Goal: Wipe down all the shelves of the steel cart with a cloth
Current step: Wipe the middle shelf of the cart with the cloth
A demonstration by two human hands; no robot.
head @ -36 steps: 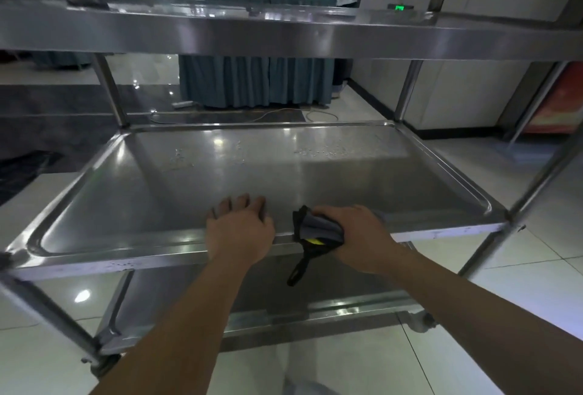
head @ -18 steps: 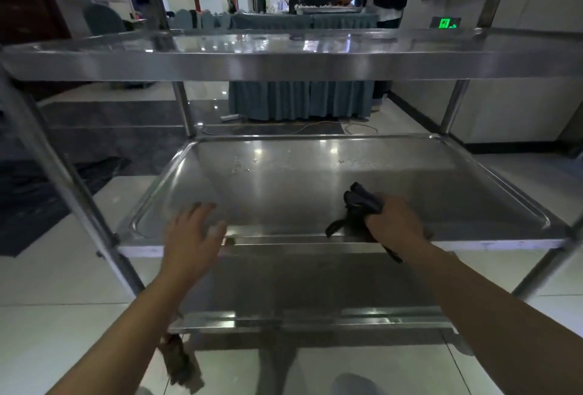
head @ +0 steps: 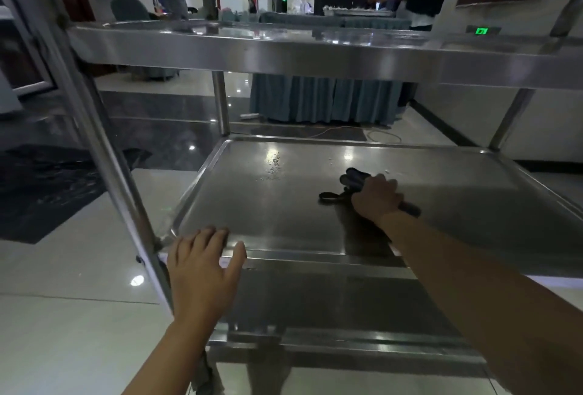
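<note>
Here my right hand (head: 377,197) reaches out over the middle shelf (head: 239,205) of the steel cart (head: 104,148), knuckles up, fingers clenched round a dark bunched cloth (head: 353,178) pressed on the steel, a loop trailing left. My left hand (head: 202,263) rests flat, fingers relaxed, on the shelf's near rim.
</note>
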